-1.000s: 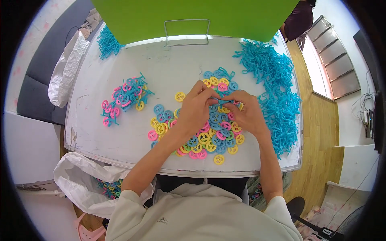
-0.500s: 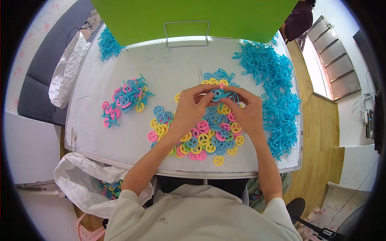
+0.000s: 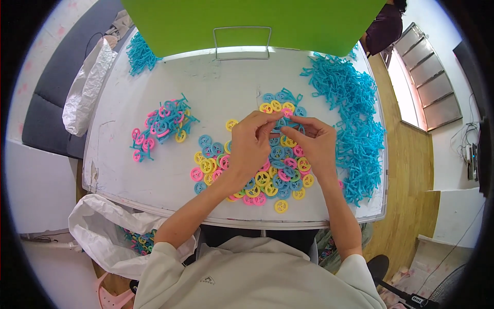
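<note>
Over the middle of the bench [image 3: 216, 87], left hand [image 3: 251, 147] and right hand [image 3: 320, 148] close together, with a blue piece [image 3: 281, 123] between. Left hand: thumb and forefinger pinching the blue piece from its left. Right hand: thumb and forefinger pinching it from the right, other fingers curled. Partly covered by the fingers, so impossible to tell whether one part or several joined. Beneath and around, a loose pile of wheels [image 3: 262, 178] in blue, yellow, pink and green, with one yellow wheel [image 3: 281, 206] at the near edge. Along the right side, a long heap of blue clips [image 3: 360, 144]. Well to the left, a smaller cluster [image 3: 163, 125] of wheels and clips. At the far side, a green panel [image 3: 247, 15] with a wire handle [image 3: 242, 59]. Below the near left edge, an open white sack [image 3: 92, 226] with coloured parts [image 3: 140, 241] inside.
</note>
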A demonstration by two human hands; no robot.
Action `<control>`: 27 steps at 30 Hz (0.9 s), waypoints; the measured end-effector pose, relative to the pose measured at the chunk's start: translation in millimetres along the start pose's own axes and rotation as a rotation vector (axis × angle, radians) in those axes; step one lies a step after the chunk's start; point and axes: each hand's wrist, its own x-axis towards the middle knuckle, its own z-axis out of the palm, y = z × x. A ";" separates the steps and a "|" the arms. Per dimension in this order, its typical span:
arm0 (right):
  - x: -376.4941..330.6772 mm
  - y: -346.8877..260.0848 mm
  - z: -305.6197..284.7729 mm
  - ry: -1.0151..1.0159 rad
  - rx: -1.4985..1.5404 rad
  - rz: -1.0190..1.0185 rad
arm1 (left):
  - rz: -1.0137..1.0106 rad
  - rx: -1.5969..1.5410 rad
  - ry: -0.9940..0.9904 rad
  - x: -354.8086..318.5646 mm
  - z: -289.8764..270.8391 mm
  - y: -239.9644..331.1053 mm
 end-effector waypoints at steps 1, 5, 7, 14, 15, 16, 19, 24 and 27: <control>-1.5 0.6 1.9 -0.001 0.025 -0.059 | -0.001 0.000 0.000 -0.1 -0.2 0.3; -6.9 -2.4 11.0 0.059 -0.004 -0.097 | -0.046 0.057 0.024 0.6 -1.5 3.1; -7.4 4.4 14.5 0.093 -0.019 -0.150 | -0.088 0.071 0.028 1.3 -2.1 2.8; -1.2 3.1 3.3 -0.054 0.044 -0.260 | -0.135 -0.084 -0.013 12.1 -15.2 9.6; -1.0 2.8 3.9 -0.052 0.044 -0.261 | -0.131 -0.096 -0.024 12.9 -16.9 10.2; -0.9 2.6 5.1 -0.041 0.082 -0.267 | -0.131 -0.095 -0.027 12.0 -15.2 11.0; 0.2 2.3 4.4 -0.019 0.208 -0.225 | -0.048 0.004 0.017 7.9 -7.1 13.3; 9.7 12.2 -8.9 -0.145 0.304 -0.170 | -0.070 -0.083 0.023 11.2 -9.1 16.7; 8.6 9.3 -6.5 -0.138 0.338 -0.072 | -0.036 -0.077 -0.001 10.4 -11.2 14.4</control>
